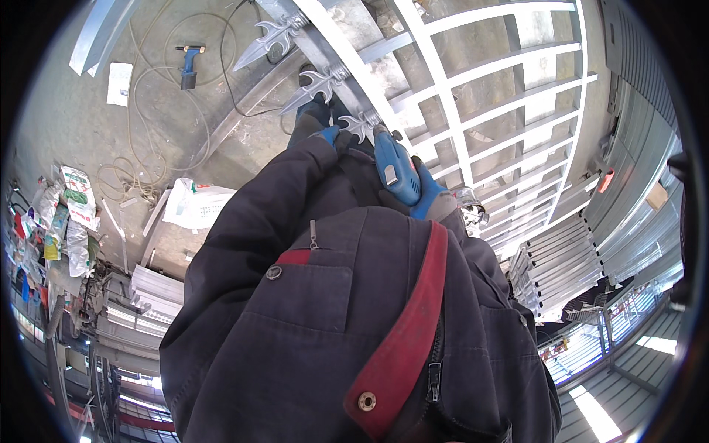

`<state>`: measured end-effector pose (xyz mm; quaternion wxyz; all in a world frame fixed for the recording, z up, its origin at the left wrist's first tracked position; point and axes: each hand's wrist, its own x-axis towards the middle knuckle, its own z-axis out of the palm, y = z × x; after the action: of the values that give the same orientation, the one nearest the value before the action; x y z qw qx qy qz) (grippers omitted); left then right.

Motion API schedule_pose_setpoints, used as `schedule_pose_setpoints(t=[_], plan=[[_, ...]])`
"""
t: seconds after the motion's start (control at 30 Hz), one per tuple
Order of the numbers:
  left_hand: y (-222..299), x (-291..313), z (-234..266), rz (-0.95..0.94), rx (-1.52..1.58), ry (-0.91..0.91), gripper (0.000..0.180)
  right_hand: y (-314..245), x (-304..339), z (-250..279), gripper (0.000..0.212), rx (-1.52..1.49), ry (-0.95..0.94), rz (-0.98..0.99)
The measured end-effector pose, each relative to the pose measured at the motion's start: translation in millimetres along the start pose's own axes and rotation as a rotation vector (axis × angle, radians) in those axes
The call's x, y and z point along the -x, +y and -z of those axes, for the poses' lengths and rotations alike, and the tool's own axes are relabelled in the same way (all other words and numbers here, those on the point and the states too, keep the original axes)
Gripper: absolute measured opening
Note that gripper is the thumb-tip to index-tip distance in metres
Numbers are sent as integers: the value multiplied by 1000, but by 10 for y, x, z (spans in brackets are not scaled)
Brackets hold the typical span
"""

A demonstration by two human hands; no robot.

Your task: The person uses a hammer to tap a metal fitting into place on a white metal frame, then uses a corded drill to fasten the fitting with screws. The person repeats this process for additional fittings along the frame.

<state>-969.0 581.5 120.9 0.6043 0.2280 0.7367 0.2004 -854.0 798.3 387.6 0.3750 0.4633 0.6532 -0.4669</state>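
My right hand (433, 201), in a blue glove, grips a blue power tool (395, 172) whose front end points at a silver lily-shaped finial (361, 124) on a grey metal gate (347, 55). My left hand (326, 134), also in a blue glove, rests just left of that finial, mostly hidden behind my dark sleeve; whether it holds the finial or the tool's front I cannot tell. Two more finials (319, 83) follow along the gate's curved top rail. My dark jacket with red trim fills the lower middle of the picture.
A white-painted bar grid (517, 103) lies beside the gate on the right. On the concrete floor lie another blue tool (188, 65) with a looping cable, a paper sheet (119, 83) and a white bag (196, 205). Stacked metal profiles (156, 285) and frames (565, 266) flank me.
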Motion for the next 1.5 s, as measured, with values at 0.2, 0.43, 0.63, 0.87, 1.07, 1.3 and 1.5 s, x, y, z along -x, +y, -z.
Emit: schedule_pose_setpoints(t=[0.2, 0.43, 0.63, 0.87, 1.07, 1.3, 1.5], plan=[[-59, -27, 0, -16, 49, -38, 49, -154, 46, 36, 121, -33, -7, -72], [-84, -52, -27, -6, 80, -50, 48, -176, 45, 34, 120, -5, -36, -107], [-9, -4, 30, -17, 62, -40, 49, -173, 84, 32, 122, 31, -5, -39], [-7, -25, 35, -1, 63, -65, 48, -123, 46, 1, 125, 63, 12, -64], [-73, -67, -64, -74, -13, 12, 47, -78, 61, 3, 122, 80, 28, -42], [-33, -72, -18, -54, 65, -57, 45, 86, -16, -92, 122, 114, 44, -5], [6, -27, -15, -47, 116, -46, 45, 89, -13, -95, 121, 106, 55, 14]])
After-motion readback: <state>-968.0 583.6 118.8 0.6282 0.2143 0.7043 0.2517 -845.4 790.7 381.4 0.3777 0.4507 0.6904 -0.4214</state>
